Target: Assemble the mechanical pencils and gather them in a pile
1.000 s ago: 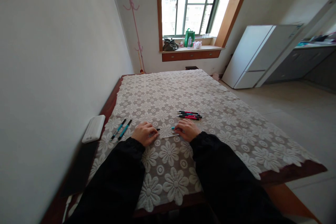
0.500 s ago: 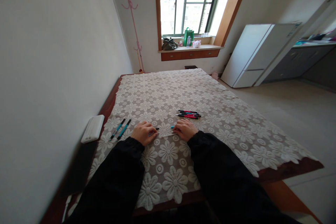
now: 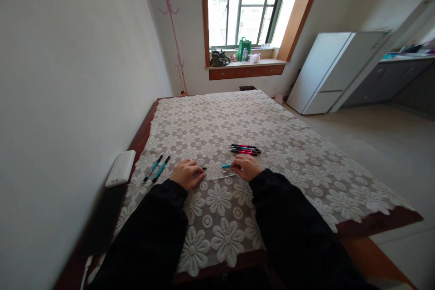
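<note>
My left hand (image 3: 186, 173) lies curled on the lace-covered bench (image 3: 306, 163), near the front edge and toward the left side; its grip is closed on a small dark pen part (image 3: 203, 168) whose tip shows past my fingers. My right hand (image 3: 249, 166) rests just across from it, its grip pinched narrow on a teal pen piece (image 3: 226, 166) that sticks out to the left. Between my hands, a thin white refill (image 3: 222, 176) lies flat on the cloth, touching my right fingers. Just beyond my right hand sits a bundle of red and black pens (image 3: 245, 149). Two teal pens (image 3: 157, 168) lie side by side toward the left edge, near a white box (image 3: 120, 168).
</note>
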A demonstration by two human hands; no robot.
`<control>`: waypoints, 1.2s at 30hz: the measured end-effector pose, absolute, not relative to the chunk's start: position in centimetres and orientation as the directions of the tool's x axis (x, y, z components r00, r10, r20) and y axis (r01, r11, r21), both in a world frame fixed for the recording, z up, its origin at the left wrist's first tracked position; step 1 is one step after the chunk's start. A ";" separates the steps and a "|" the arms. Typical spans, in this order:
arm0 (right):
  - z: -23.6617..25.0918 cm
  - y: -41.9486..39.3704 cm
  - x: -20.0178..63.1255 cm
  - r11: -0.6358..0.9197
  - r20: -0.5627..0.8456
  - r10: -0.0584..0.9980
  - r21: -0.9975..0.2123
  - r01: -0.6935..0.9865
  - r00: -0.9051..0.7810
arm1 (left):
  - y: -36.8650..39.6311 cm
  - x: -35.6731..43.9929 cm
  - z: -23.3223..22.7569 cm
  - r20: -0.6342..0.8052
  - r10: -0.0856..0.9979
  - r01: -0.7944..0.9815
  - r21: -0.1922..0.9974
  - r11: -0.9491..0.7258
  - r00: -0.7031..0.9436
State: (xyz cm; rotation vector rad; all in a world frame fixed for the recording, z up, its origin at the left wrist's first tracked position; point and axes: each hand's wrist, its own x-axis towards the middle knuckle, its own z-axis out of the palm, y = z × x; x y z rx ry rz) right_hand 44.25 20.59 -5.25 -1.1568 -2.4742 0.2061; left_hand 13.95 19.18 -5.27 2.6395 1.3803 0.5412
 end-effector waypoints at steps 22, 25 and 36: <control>-6.0 20.4 43.8 0.593 0.435 0.781 -0.293 0.750 -0.448 | 19.2 14.0 -5.3 0.320 0.861 0.820 0.299 -0.488 0.395; -5.6 20.3 43.6 0.627 0.485 0.752 -0.315 0.712 -0.447 | 19.2 13.9 -5.5 0.255 0.873 0.822 0.305 -0.481 0.416; -5.0 19.9 43.3 0.632 0.556 0.737 -0.363 0.685 -0.384 | 19.5 13.6 -5.5 0.359 0.856 0.835 0.272 -0.478 0.372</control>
